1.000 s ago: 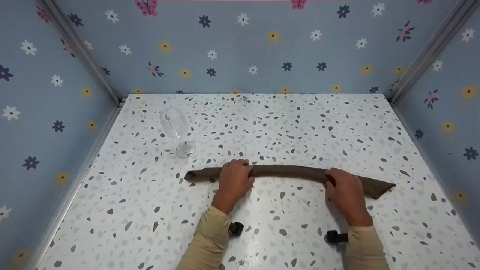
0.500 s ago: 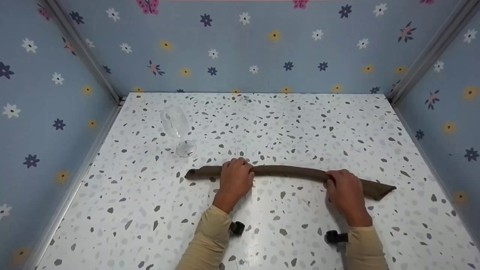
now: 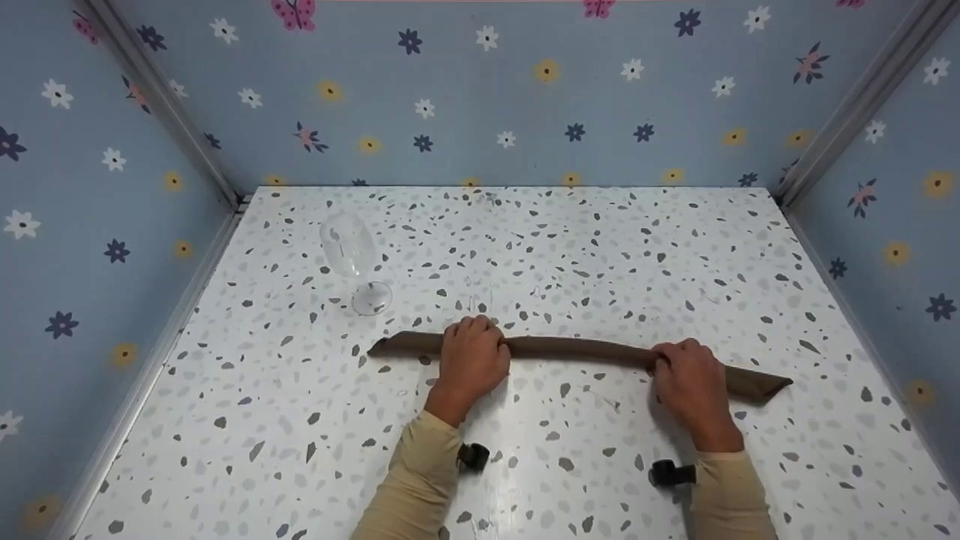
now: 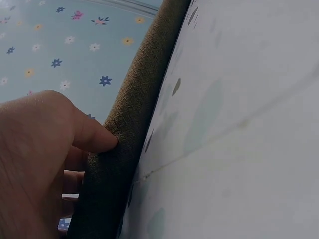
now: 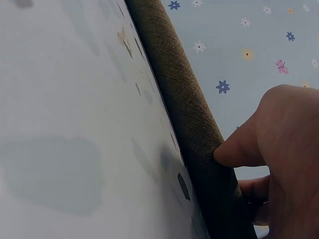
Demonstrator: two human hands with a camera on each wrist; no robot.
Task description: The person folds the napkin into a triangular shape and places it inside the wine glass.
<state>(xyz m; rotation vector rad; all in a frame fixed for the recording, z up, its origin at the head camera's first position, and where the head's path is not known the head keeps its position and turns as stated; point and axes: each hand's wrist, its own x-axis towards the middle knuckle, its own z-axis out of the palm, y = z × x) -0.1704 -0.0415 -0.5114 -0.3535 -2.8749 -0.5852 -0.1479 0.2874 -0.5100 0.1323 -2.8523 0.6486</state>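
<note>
A brown cloth (image 3: 574, 348), rolled into a long narrow tube with pointed ends, lies across the speckled table. My left hand (image 3: 472, 360) grips it left of its middle, fingers over the far side. Toward the right end, my right hand (image 3: 691, 386) holds the same roll in a like way. The left wrist view has the left thumb (image 4: 97, 134) pressed on the near side of the woven fabric, fingers behind. In the right wrist view the right thumb (image 5: 239, 149) presses the roll too, with the other fingers partly hidden beyond it.
A clear stemmed glass (image 3: 349, 247) is at the back left of the white speckled table (image 3: 525, 465), its round foot nearer me. Flowered blue panels (image 3: 480, 90) enclose the back and both sides, with metal rails (image 3: 161, 105) in the corners.
The cloth roll has turned slightly: its left end's hollow shows less and the right tip's fold has shifted. Its middle is a little nearer me. Both hands stay almost in place; the glass has not moved.
</note>
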